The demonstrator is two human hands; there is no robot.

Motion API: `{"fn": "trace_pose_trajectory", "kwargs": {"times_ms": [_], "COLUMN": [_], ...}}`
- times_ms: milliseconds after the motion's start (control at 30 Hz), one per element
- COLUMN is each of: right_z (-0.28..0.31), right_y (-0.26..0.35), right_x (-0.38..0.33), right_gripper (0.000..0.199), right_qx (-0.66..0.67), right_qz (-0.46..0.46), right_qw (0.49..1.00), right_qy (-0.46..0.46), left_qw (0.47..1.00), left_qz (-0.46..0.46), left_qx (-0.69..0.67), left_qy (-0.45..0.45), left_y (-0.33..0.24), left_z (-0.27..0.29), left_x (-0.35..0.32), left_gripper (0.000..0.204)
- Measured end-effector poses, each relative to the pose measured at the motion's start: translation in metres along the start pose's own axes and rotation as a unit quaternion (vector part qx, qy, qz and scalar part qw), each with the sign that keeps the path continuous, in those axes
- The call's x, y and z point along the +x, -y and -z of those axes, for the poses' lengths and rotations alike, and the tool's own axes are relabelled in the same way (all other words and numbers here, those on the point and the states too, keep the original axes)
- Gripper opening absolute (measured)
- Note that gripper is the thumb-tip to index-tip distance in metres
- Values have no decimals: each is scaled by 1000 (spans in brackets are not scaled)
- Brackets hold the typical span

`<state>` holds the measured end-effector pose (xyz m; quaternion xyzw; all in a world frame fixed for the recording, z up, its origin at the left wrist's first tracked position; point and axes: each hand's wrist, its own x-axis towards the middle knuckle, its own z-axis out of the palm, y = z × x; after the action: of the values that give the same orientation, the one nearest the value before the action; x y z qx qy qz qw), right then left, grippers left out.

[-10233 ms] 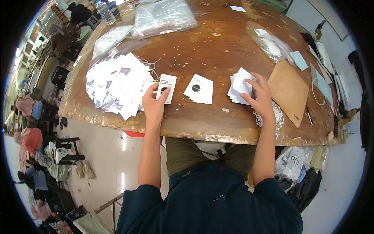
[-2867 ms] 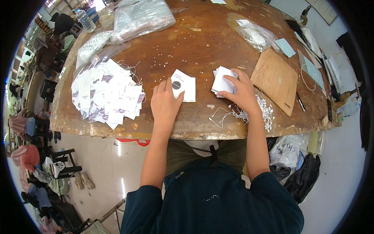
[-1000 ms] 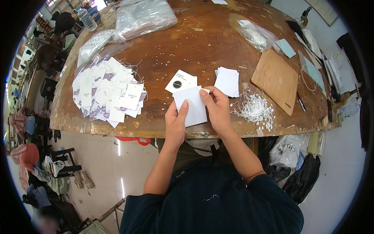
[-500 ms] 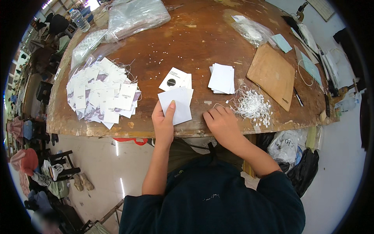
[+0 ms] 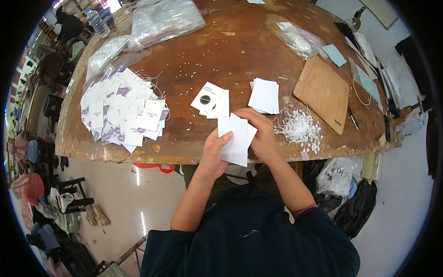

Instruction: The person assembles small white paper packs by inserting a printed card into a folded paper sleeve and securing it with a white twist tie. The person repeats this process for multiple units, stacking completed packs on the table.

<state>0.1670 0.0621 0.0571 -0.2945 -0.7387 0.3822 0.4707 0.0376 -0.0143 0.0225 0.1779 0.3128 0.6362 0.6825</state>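
Observation:
My left hand [image 5: 215, 154] pinches several blank white cards [image 5: 235, 145] at the table's front edge, thumb on top. On the other side of the cards, my right hand [image 5: 262, 131] has its fingers closed at their upper right edge; the fingertips are partly hidden behind them. Just beyond lie a few cards with a black round print [image 5: 206, 98]. A stack of blank white cards [image 5: 264, 96] rests past my right hand. To its right is a tangled heap of white tag strings [image 5: 299, 129].
A large pile of strung white tags [image 5: 124, 111] covers the table's left side. Behind it lie clear plastic bags [image 5: 166, 23]. At the right are a wooden board [image 5: 321, 94], a pen [image 5: 353, 118] and a bag of strings [image 5: 300, 41]. Small white bits [image 5: 194, 72] dot the middle.
My left hand has moved right and slightly nearer with its cards. My right hand has left the string heap's edge and come to the cards, which now fan apart.

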Motion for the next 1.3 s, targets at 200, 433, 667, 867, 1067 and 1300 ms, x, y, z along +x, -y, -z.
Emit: {"fn": "trace_pose_trajectory", "kwargs": {"times_ms": [200,433,667,867,1067,1300], "right_z": [40,61,36,-7,-9,-14], "right_y": [-16,-33,3,21,24,29], "right_x": [-11,-18,-1,-3,-1,1], "right_gripper": [21,19,7,7,8,8], "right_qx": [-134,163,350,147,-17,-82], "right_qz": [-79,-93,-177,-169,-102,-49], "right_qw": [975,980,918,974,994,994], "right_qy": [157,-62,-59,-24,-37,-46], "left_qw": [982,962,933,923,898,892], "left_qz": [-152,-205,-214,-235,-252,-267], "left_qx": [13,93,250,265,326,332], "left_qy": [-108,-158,-143,-148,-156,-148], "left_y": [-14,-9,-4,-6,-6,-6], "left_z": [11,9,-3,-3,-2,-3], "left_x": [3,10,5,-3,-6,-7], "left_gripper": [37,28,28,27,25,24]}}
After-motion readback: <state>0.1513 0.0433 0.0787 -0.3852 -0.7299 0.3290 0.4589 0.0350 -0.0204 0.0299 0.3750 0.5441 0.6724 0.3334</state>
